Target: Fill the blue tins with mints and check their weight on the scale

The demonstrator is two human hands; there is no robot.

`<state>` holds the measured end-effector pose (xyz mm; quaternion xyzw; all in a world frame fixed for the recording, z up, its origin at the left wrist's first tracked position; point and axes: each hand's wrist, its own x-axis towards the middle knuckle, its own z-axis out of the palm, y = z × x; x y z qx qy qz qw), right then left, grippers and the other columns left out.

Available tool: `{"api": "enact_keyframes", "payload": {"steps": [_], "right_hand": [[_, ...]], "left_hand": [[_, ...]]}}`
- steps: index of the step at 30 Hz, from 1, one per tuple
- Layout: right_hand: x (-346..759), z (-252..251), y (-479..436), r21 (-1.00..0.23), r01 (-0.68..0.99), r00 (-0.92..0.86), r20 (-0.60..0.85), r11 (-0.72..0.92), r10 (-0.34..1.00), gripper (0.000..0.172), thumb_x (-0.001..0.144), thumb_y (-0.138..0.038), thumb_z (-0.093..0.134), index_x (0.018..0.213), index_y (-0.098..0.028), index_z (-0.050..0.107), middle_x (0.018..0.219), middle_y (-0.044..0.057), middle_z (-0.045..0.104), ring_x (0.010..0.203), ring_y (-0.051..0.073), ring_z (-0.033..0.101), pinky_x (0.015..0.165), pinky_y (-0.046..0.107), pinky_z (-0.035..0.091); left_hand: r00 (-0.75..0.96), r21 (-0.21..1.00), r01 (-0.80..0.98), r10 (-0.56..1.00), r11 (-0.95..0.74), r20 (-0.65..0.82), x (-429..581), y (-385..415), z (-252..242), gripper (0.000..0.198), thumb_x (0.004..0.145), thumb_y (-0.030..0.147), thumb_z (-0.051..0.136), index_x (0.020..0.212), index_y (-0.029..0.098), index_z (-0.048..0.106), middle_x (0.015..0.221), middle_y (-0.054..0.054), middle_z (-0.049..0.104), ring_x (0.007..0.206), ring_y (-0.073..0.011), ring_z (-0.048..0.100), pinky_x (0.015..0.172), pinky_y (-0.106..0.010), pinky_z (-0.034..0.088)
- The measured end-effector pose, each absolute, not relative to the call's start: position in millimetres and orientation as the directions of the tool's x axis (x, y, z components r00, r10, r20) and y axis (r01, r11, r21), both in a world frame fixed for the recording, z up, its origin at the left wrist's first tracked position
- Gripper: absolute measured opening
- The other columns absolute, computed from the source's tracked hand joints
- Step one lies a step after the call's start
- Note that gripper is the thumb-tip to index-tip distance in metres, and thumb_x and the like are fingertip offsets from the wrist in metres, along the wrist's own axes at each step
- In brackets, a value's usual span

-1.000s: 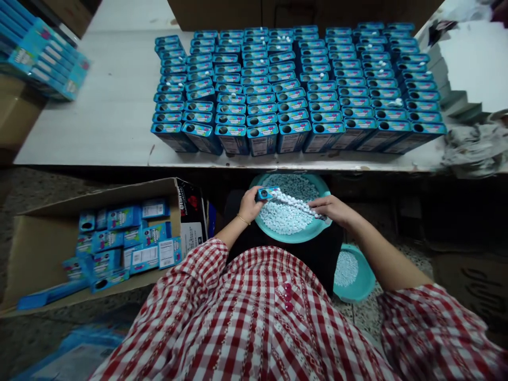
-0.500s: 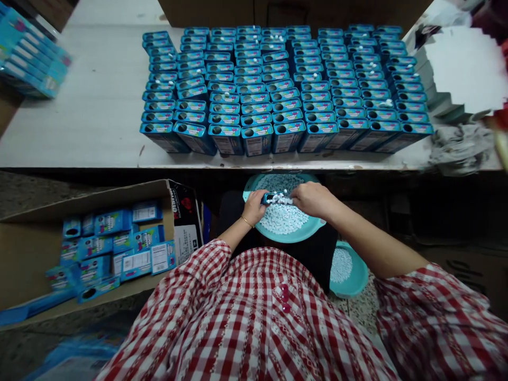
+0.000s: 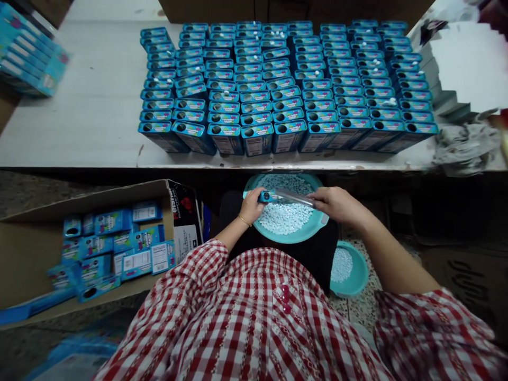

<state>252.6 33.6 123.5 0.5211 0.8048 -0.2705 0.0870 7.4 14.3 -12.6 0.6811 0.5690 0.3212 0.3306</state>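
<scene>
My left hand (image 3: 251, 206) is closed round a small blue box (image 3: 264, 196), held on its side over a teal bowl (image 3: 313, 226) full of small white tablets (image 3: 283, 217) on my lap. My right hand (image 3: 337, 205) grips one end of a long narrow grey chute (image 3: 294, 197). The chute's other end meets the opening of the box. The chute looks bare of tablets. Many identical blue boxes (image 3: 278, 84) stand upright in close rows on the white table (image 3: 95, 106) in front of me, each with a round hole on top.
A cardboard carton (image 3: 35, 248) with several loose blue boxes sits on the floor at my left. A second teal bowl (image 3: 351, 270) of tablets is on the floor at my right. Stacked flat blue packs (image 3: 29, 58) lie far left, a crumpled cloth (image 3: 464, 148) far right.
A second ago the chute carried a row of tablets; my right hand then slid in close to the box, and now it has drawn back with the chute bare.
</scene>
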Motion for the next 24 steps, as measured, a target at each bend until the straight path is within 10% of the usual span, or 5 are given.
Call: {"api": "enact_keyframes", "payload": {"steps": [3, 9, 24], "right_hand": [[277, 79, 28, -0.398, 0.900, -0.363, -0.452, 0.179, 0.815, 0.035, 0.080, -0.021, 0.047, 0.111, -0.022, 0.064, 0.097, 0.002, 0.069, 0.087, 0.016, 0.062, 0.074, 0.021, 0.044], [221, -24, 6, -0.119, 0.992, -0.110, -0.587, 0.048, 0.802, 0.038, 0.084, -0.009, 0.034, 0.110, -0.013, 0.062, 0.109, 0.017, 0.063, 0.099, 0.024, 0.060, 0.081, 0.033, 0.044], [253, -10, 7, -0.494, 0.869, -0.364, -0.589, 0.034, 0.721, 0.034, 0.071, -0.012, 0.045, 0.093, -0.017, 0.070, 0.090, 0.002, 0.070, 0.087, 0.016, 0.061, 0.075, 0.022, 0.045]], "left_hand": [[0.048, 0.840, 0.538, 0.997, -0.073, 0.055, -7, 12, -7, 0.035, 0.066, 0.018, 0.063, 0.100, 0.021, 0.056, 0.099, -0.004, 0.063, 0.092, -0.0205, 0.056, 0.084, -0.034, 0.043], [-0.090, 0.882, 0.471, 0.996, 0.025, 0.020, -26, 6, -7, 0.037, 0.064, 0.026, 0.067, 0.098, 0.020, 0.056, 0.091, -0.002, 0.062, 0.085, -0.0178, 0.057, 0.080, -0.031, 0.043], [-0.140, 0.916, 0.395, 0.990, 0.071, -0.017, -25, 12, -15, 0.039, 0.062, 0.026, 0.068, 0.098, 0.019, 0.055, 0.088, 0.000, 0.061, 0.081, -0.0159, 0.057, 0.078, -0.029, 0.044]]}}
